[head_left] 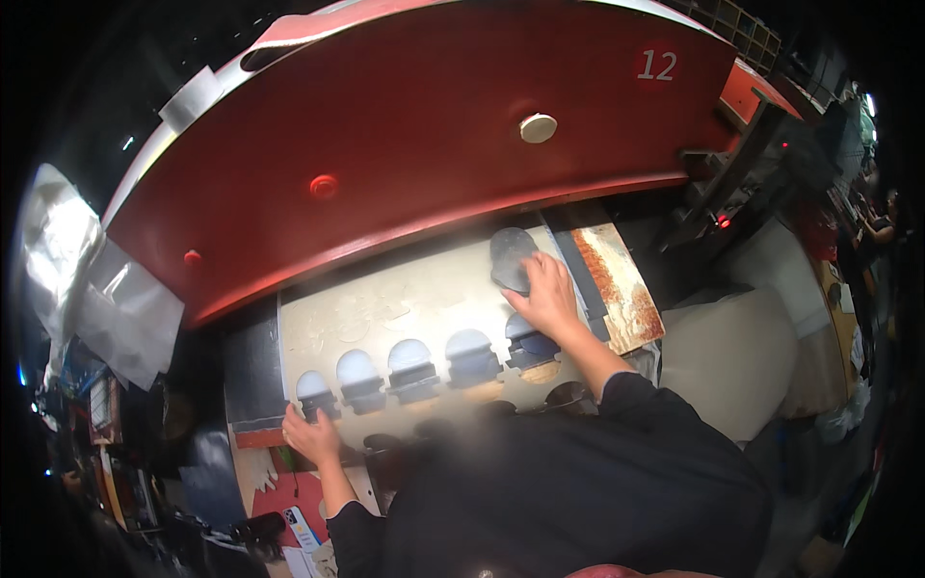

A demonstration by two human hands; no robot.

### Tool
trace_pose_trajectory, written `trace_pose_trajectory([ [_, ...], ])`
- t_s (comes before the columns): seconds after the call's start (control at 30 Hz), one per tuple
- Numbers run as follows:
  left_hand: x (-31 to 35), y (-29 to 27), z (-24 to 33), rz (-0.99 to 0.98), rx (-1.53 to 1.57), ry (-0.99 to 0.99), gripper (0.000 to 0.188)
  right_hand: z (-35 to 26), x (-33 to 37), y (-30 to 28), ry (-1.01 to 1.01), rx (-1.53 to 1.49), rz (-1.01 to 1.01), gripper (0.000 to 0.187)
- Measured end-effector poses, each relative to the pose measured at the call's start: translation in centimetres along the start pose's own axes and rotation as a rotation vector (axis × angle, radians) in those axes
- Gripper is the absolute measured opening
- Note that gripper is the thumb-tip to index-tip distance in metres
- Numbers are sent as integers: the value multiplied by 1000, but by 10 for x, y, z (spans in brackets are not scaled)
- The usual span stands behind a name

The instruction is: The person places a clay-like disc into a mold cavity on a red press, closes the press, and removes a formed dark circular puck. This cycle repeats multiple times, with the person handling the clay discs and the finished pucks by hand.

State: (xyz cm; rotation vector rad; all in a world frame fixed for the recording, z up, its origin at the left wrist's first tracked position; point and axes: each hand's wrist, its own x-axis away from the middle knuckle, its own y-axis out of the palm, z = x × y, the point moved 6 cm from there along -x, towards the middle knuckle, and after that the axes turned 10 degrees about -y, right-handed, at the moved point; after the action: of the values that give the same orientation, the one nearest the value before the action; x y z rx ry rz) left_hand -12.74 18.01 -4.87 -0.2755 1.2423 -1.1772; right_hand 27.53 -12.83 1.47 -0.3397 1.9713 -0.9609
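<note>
Beige sheet (424,308) handled under a red press head (414,144).
A grey oval cutout (509,258) is grasped by the right hand (549,294); the sheet's edge is pinned by the left hand (310,435), fingers released.

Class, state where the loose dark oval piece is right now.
In the head view, the dark oval piece lies right of centre on the pale sheet, under the right hand, below the red press.

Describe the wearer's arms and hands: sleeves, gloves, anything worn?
Both forearms come in from the lower edge in dark, near-black long sleeves ending at the wrists. The left hand and right hand are bare: no gloves. No watch, ring or markings can be made out; haze over the lower picture blurs fine detail.
</note>
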Motion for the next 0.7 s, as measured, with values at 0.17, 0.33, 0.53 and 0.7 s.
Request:
trace_pose_trajectory([
  [0.17, -2, 1, -6, -83, 11, -19, 60, -3, -34, 28, 48, 70, -269, 71],
  [0.33, -3, -4, 0, -90, -17, 44, 56, 17, -38, 31, 197, -284, -311, 67],
  [0.53, -8, -2, -3, -165, -10, 5, 60, 102, -19, 19, 594, -1005, 95, 59],
  [0.7, -5, -4, -1, -143, -15, -6, 60, 140, 32, -16, 458, -73, -91, 54],
])
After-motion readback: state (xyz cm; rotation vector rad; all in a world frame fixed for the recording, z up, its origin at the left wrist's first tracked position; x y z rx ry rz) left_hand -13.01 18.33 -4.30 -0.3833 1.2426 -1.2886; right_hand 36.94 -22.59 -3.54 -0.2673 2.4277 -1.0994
